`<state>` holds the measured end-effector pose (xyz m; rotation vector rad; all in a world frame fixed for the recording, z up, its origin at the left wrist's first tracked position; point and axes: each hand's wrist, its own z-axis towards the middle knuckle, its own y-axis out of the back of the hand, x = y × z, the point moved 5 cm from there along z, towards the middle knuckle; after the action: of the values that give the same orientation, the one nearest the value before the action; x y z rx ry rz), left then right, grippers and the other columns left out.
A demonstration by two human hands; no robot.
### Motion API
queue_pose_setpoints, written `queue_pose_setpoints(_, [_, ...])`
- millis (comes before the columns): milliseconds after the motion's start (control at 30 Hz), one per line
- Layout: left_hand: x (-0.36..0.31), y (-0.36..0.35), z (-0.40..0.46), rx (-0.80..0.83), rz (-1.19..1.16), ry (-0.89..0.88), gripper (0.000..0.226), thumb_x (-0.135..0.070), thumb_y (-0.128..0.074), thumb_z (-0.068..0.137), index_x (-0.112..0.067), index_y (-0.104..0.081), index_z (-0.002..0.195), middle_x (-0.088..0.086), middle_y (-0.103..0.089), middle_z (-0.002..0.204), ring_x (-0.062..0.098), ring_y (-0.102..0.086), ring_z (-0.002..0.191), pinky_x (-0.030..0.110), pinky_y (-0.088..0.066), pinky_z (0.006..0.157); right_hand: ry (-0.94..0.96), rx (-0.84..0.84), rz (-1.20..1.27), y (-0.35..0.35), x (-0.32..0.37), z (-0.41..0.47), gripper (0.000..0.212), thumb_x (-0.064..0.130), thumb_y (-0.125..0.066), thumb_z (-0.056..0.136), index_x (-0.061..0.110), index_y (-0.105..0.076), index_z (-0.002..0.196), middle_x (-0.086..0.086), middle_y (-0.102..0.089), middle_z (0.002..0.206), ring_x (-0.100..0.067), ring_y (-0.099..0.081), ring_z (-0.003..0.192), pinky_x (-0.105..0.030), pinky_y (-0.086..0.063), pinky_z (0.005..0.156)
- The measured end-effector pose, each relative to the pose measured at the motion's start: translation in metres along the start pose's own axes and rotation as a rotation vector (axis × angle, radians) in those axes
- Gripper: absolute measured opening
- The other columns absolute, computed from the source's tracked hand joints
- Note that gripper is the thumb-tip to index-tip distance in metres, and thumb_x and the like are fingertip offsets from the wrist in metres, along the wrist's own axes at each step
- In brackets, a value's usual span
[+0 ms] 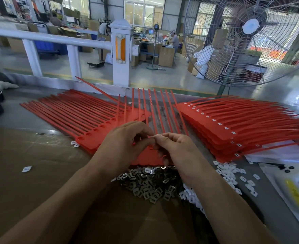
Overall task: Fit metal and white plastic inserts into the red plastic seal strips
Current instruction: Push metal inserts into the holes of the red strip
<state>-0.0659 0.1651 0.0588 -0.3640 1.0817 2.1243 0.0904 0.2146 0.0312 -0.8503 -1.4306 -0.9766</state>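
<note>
My left hand [125,143] and my right hand [176,148] meet fingertip to fingertip over a sheet of red seal strips [155,110] lying in front of me. Between the fingertips both hands pinch a small pale insert [153,137]. Just below my wrists lies a heap of metal inserts [145,184]. White plastic inserts [231,175] are scattered to its right. A stack of red strips without inserts [71,110] lies at the left. A stack with white inserts fitted [233,124] lies at the right.
A large standing fan [247,37] rises behind the table at the right. A white railing [71,43] runs along the far edge. Brown cardboard [30,173] covers the near left of the table. A white bag with a yellow label [293,189] lies at the right edge.
</note>
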Motion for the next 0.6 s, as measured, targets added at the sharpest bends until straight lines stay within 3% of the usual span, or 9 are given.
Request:
queue_pose_setpoints(200, [-0.001,0.006,0.002,0.064,0.158,-0.056,0.015,-0.043,-0.064,0.089,-0.033,-0.069,0.099,-0.020,-0.061,0.092,0.002,-0.060,0.086,0.031,-0.055,0.072,-0.034,0.002,-0.004,0.000,-0.001,-0.001,0.022,0.029,-0.069,0.099,0.025,-0.079,0.079,0.004,-0.073,0.076,-0.006,-0.062,0.062,-0.021,-0.050,0.057])
queue_pose_setpoints(367, [0.032,0.033,0.004,0.090,0.198,0.163,0.004,-0.036,-0.073,0.084,-0.038,-0.071,0.087,-0.019,-0.063,0.087,-0.001,-0.059,0.081,0.029,-0.054,0.075,0.091,-0.074,-0.477,0.017,0.010,-0.006,0.017,0.042,-0.067,0.098,0.031,-0.076,0.087,0.019,-0.073,0.082,0.006,-0.066,0.075,-0.022,-0.046,0.073])
queue_pose_setpoints(500, [0.060,0.046,-0.002,0.174,0.222,0.363,0.016,-0.033,-0.080,0.083,-0.042,-0.069,0.075,-0.020,-0.066,0.083,0.000,-0.060,0.082,0.029,-0.052,0.072,0.061,0.050,-0.759,0.024,0.013,-0.010,0.010,0.038,-0.072,0.095,0.036,-0.074,0.085,0.021,-0.071,0.085,0.007,-0.064,0.080,-0.021,-0.046,0.075])
queue_pose_setpoints(600, [0.064,0.043,-0.002,0.196,0.240,0.385,0.017,-0.033,-0.081,0.082,-0.043,-0.071,0.074,-0.021,-0.066,0.081,-0.002,-0.060,0.080,0.026,-0.048,0.069,0.016,0.161,-0.863,0.027,0.012,-0.011,0.007,0.038,-0.077,0.091,0.037,-0.075,0.085,0.022,-0.070,0.085,0.009,-0.063,0.081,-0.018,-0.046,0.071])
